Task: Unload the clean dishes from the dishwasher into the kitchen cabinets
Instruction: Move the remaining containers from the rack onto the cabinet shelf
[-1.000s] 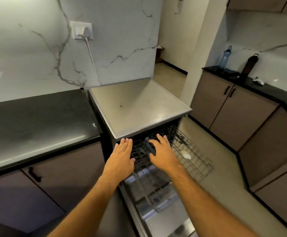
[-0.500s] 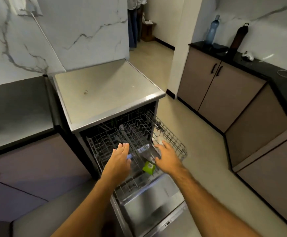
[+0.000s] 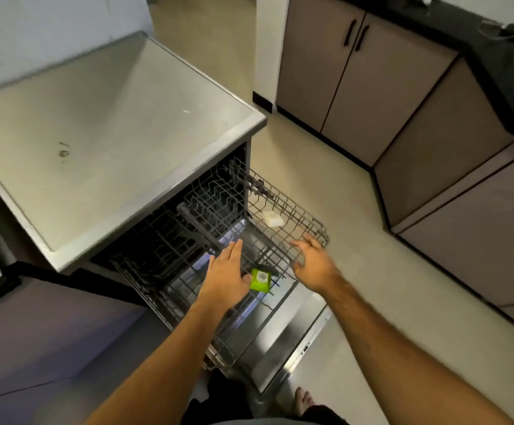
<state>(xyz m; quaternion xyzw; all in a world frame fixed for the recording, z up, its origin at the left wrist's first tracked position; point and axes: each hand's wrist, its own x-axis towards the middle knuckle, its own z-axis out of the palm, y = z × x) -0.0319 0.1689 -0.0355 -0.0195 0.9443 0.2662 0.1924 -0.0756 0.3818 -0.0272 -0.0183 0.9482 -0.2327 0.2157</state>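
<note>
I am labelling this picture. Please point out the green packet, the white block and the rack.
green packet [image 3: 260, 280], head view, middle of its label face.
white block [image 3: 272, 218], head view, its top face.
rack [image 3: 318, 223], head view, wire rim at its far right corner.

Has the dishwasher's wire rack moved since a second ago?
Yes. The grey wire rack has slid further out from under the steel dishwasher top, over the open door.
</note>
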